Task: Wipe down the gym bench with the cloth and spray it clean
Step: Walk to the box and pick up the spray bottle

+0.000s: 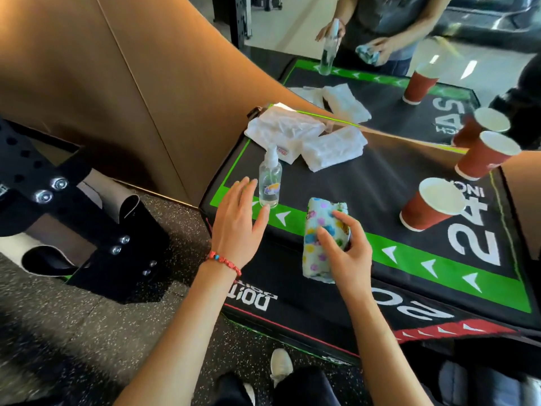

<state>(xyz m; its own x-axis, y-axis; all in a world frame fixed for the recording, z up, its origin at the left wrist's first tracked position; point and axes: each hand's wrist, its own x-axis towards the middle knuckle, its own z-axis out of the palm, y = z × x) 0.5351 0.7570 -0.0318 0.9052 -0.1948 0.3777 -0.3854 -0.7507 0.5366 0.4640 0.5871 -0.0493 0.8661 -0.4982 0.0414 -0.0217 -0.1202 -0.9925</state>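
Bench (380,183): black padded top, green arrow band along the near edge, white "24" print at right.

Left hand (238,221): fingers straight and slightly spread, holding nothing, fingertips just beside the bottle (270,178) — contact unclear. Red bead bracelet (224,262) on that wrist.

Bottle: clear plastic spray type, upright on the bench near the left corner, cap on, looks mostly full of clear liquid.

Right hand (347,247): fingers curled, clamped on the cloth (320,235). Cloth is rolled or folded, pale blue with coloured dots, lying across the green band and touching the bench.

Cups: red paper cup (430,205) right of the cloth, tilted towards the camera, inside looks white, contents can't tell. Two more cups (486,153) behind it near the right edge, same colour, nothing visible in them.

White wipe packs (304,139) piled at the far left of the bench, behind the bottle.

Large cardboard sheet (117,83) stands to the left, beside the bench.
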